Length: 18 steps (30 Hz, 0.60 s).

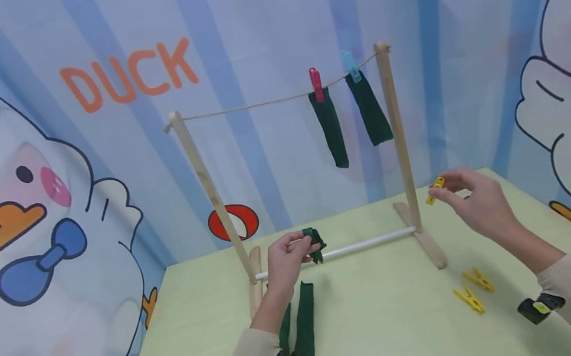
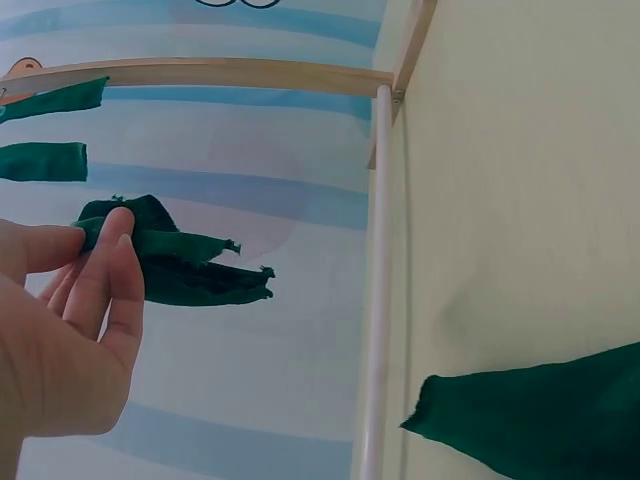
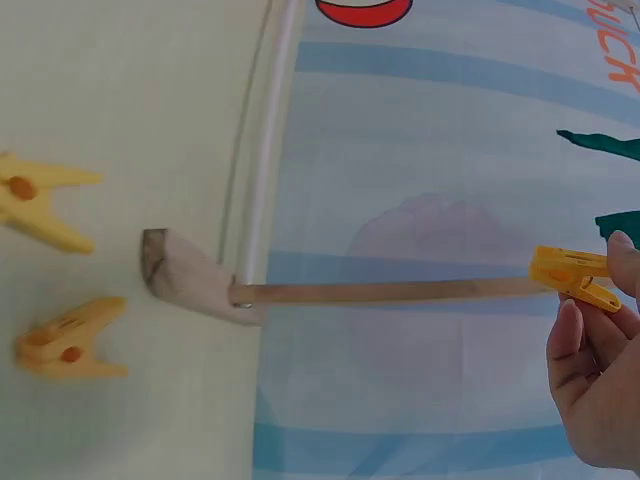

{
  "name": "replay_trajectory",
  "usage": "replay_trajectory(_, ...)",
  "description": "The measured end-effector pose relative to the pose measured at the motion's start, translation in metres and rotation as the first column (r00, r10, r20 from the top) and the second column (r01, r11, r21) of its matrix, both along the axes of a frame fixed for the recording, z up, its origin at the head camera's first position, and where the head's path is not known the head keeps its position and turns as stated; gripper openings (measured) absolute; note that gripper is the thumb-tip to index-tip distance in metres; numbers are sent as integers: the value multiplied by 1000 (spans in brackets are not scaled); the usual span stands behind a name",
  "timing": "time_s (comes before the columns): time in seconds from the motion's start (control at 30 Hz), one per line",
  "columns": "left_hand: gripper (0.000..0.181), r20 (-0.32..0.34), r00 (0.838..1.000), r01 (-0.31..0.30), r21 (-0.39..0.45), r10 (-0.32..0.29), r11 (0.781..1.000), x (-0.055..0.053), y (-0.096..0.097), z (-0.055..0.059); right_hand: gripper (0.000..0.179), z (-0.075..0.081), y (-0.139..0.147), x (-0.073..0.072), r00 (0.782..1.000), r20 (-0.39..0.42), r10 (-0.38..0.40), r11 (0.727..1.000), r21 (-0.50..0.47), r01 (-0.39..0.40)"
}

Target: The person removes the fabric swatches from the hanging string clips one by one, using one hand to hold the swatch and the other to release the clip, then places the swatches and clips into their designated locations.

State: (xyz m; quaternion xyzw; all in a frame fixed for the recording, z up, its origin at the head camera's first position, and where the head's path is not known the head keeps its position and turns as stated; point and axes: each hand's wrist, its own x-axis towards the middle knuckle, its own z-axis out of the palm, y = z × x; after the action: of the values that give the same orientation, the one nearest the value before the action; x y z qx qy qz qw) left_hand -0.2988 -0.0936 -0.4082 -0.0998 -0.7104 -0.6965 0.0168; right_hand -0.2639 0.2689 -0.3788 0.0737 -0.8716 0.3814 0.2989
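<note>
In my left hand (image 1: 288,261) a folded dark green cloth strip (image 1: 315,244) is pinched between thumb and fingers, its frayed ends hanging free in the left wrist view. My right hand (image 1: 476,205) pinches a yellow clothespin (image 1: 435,190), raised to the right of the rack's right post. On the string (image 1: 250,107) of the wooden rack hang two green strips: one strip (image 1: 330,131) under a red clothespin (image 1: 316,84), the other strip (image 1: 370,109) under a light blue clothespin (image 1: 351,65). More green strips (image 1: 305,330) lie on the table below my left hand, partly hidden by the forearm.
Two yellow clothespins (image 1: 470,299) lie on the pale yellow table (image 1: 388,320) near my right forearm. The rack stands on wooden feet (image 1: 423,238) joined by a white bar (image 1: 368,243). Behind it hangs a blue striped curtain (image 1: 273,161) with duck pictures.
</note>
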Motion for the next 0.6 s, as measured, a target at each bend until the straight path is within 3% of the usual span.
replay_trajectory(0.2,27,47,999,8,-1,-8,1000,5,-1,-8,46,-30,26,8,995,92,-37,998,53,33)
replay_trajectory(0.3,28,76,997,-1,0,1,1000,9,2,-15,52,-43,38,11,983,181,-30,996,90,14)
replay_trajectory(0.47,22,117,993,-15,-5,15,1000,15,5,-30,59,-60,55,11,931,365,-19,983,179,-50)
replay_trajectory(0.6,13,144,990,-6,-45,13,999,19,5,-41,52,-70,69,10,887,457,-58,967,247,-64)
